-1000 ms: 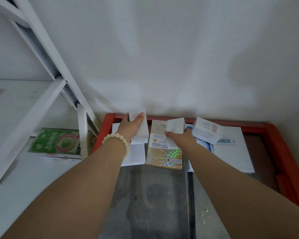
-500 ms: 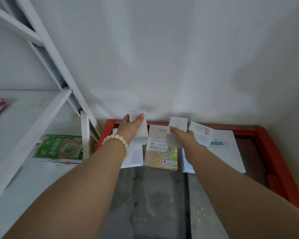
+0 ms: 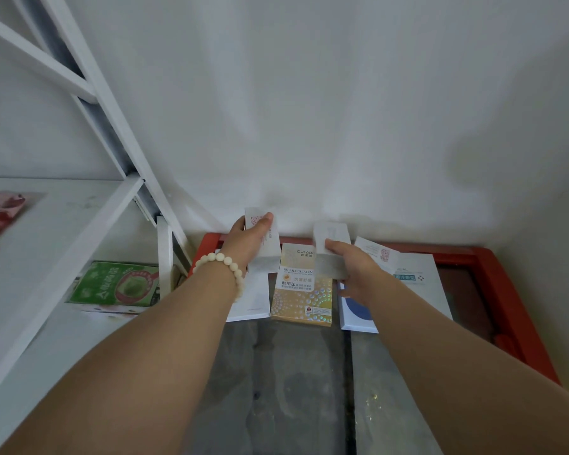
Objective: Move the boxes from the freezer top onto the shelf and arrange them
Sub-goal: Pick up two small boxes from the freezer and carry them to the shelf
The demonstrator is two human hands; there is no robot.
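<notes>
The left hand (image 3: 248, 239), with a bead bracelet (image 3: 224, 261) on its wrist, has its fingers wrapped round a small white box (image 3: 266, 247) at the back of the freezer top (image 3: 516, 323). The right hand (image 3: 355, 270) grips another white box (image 3: 330, 254) the same way. Both boxes stand up over the flat ones. Maybe they are lifted clear, but that is hard to see. A gold box (image 3: 303, 290) lies flat between the hands. A green box (image 3: 115, 284) lies on the shelf (image 3: 63, 224) to the left.
</notes>
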